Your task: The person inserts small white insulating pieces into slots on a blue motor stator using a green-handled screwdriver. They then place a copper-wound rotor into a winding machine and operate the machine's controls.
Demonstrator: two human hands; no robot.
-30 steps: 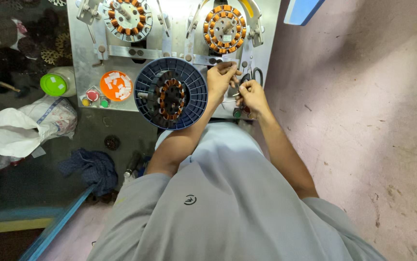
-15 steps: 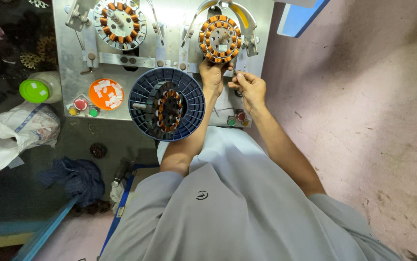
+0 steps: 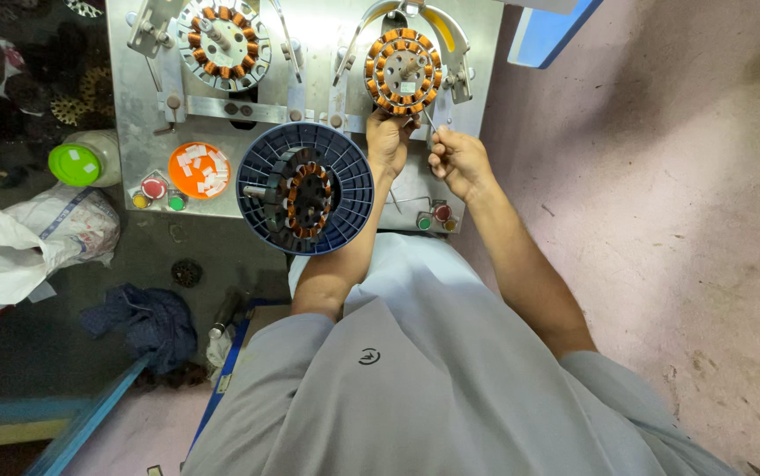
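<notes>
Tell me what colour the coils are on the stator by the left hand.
Copper-orange coils on the stator, clearest in the head view; the left hand touches its lower edge.

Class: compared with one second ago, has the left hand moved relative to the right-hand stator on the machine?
Yes. The left hand has moved up the panel, away from the blue basket, and now touches the lower edge of the stator.

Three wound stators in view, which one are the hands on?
The right-hand stator on the steel fixture plate. The left hand touches its lower edge, with the right hand beside it. The left stator and the one in the blue tray are untouched.
</notes>
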